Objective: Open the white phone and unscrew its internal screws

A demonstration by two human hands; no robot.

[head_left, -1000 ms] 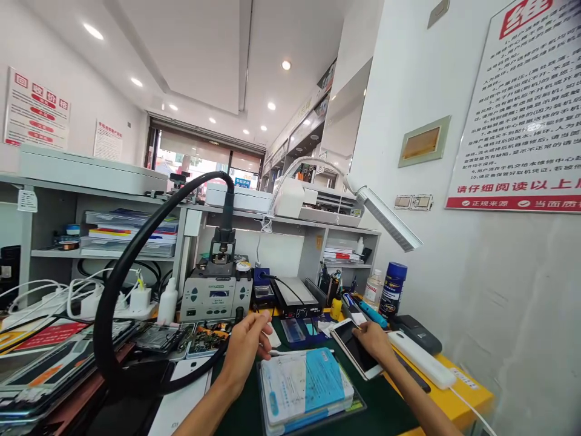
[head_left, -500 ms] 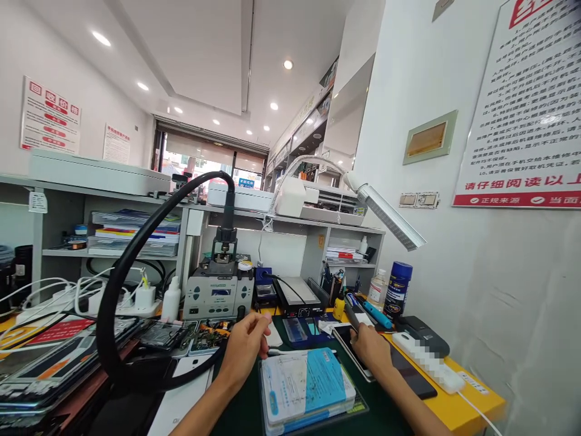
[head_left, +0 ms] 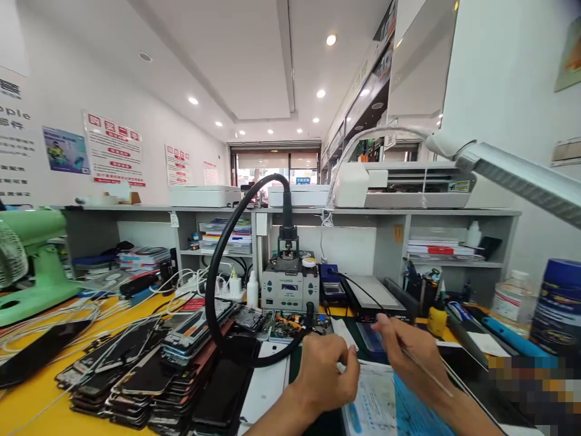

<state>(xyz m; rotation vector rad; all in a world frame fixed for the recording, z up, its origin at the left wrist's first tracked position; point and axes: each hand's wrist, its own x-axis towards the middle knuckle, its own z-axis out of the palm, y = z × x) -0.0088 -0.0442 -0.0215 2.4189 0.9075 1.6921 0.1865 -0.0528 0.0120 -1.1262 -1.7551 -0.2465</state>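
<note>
My left hand (head_left: 327,368) is curled closed above the near edge of the bench, its fingertips pinched at the top edge of a white and blue packet (head_left: 380,404). What it pinches is too small to make out. My right hand (head_left: 408,351) is closed on a thin pale stick (head_left: 426,374) that slants down to the right over the packet. Both hands sit close together, just in front of the grey soldering station (head_left: 290,287).
Stacks of dark phones (head_left: 149,363) cover the yellow table at left. A thick black hose (head_left: 227,254) loops up from the station. A green fan (head_left: 27,260) stands far left. A lamp head (head_left: 521,175), blue can (head_left: 559,303) and pen holder (head_left: 422,284) are at right.
The view has swung left and closer to the bench. My right hand has left the phone it held and now grips a thin stick beside my left hand.
</note>
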